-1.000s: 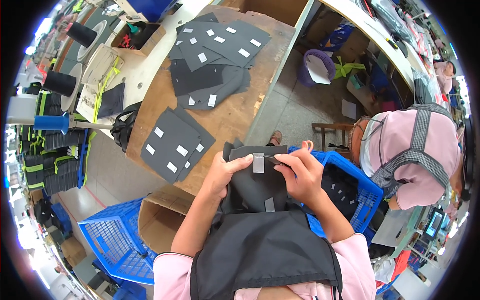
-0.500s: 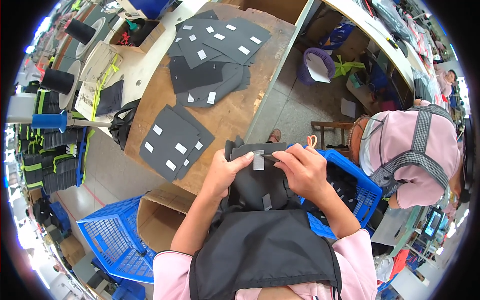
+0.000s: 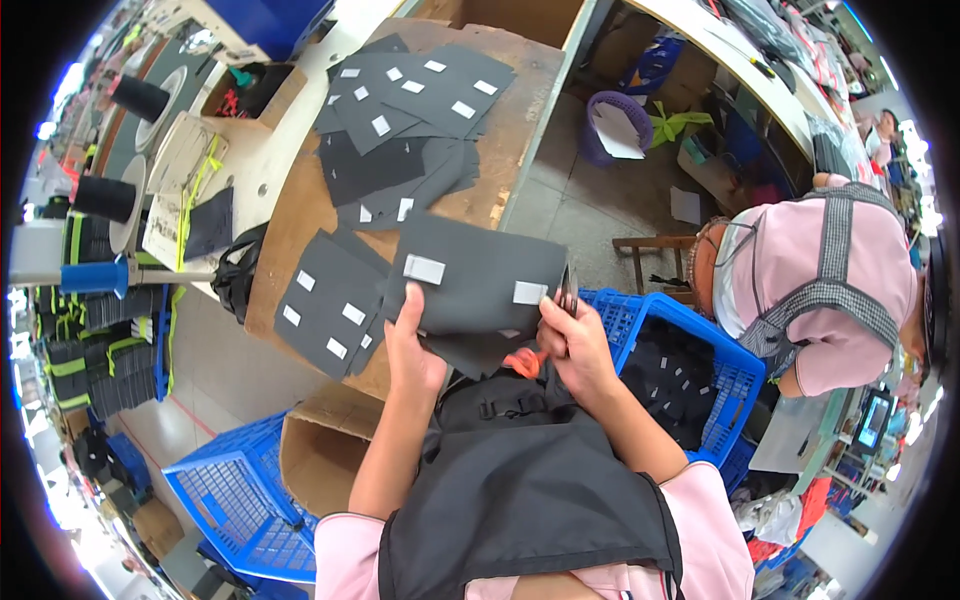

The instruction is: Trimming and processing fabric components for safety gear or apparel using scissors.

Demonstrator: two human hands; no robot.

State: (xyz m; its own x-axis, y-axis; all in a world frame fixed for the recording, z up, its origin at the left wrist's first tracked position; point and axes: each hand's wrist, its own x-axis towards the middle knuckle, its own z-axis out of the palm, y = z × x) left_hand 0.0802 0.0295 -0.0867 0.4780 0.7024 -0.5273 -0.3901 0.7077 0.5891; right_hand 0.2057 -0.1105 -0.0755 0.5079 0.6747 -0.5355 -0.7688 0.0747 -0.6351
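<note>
A dark grey fabric panel (image 3: 475, 270) with white rectangular patches is held up in front of my body. My left hand (image 3: 412, 355) grips its lower left edge, thumb on top just below one patch. At the panel's right end my right hand (image 3: 580, 350) pinches the edge beside another patch. That same hand also keeps hold of scissors, whose orange handle (image 3: 524, 362) shows below the panel; the dark blades are partly hidden by the fingers. More grey fabric hangs beneath the panel, over my black apron (image 3: 530, 490).
Similar patched panels (image 3: 335, 300) lie on the wooden table (image 3: 475, 205), with another pile farther back. A blue basket (image 3: 735, 400) holding dark pieces stands at my right. On the left are a cardboard box (image 3: 320, 455) and a blue crate (image 3: 225, 500). A co-worker (image 3: 790, 270) sits at right.
The panel has been turned and spread out, bringing two patches up along its front. The scissors' tips have left the patch, and their orange handle now hangs below my right hand.
</note>
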